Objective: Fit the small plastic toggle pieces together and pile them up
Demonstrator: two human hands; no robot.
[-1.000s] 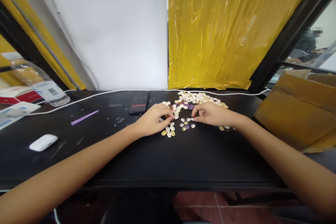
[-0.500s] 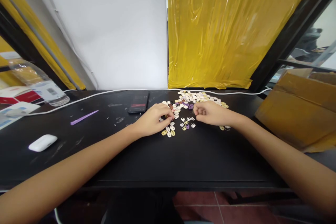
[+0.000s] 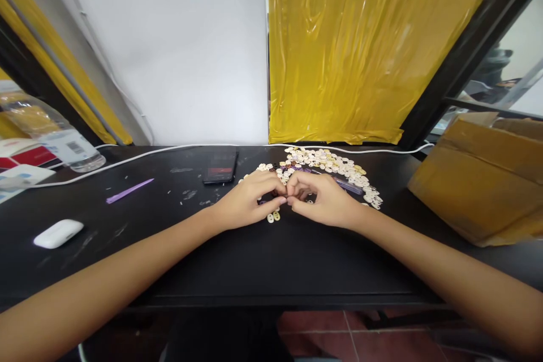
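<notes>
My left hand (image 3: 254,195) and my right hand (image 3: 316,195) meet fingertip to fingertip above the black table. Thumb and forefinger of each are pinched together; whatever lies between them is too small to make out. Behind and around the hands spreads a pile of small oval pieces with holes (image 3: 339,165), mostly cream, some purple and brown. A few cream and yellow pieces (image 3: 274,217) lie just below my left fingers. A slim purplish pen-like object (image 3: 350,186) lies beside my right hand, partly covered by it.
A black phone (image 3: 219,167) lies behind my left hand. Farther left are a purple strip (image 3: 129,190), a white earbud case (image 3: 58,234) and a plastic bottle (image 3: 70,144). A cardboard box (image 3: 479,175) stands at the right. A white cable (image 3: 169,150) runs along the back.
My right hand has moved left and now touches the left fingertips. Loose pieces between the hands are now mostly hidden. The pen-like object has come into sight. The view has shifted slightly.
</notes>
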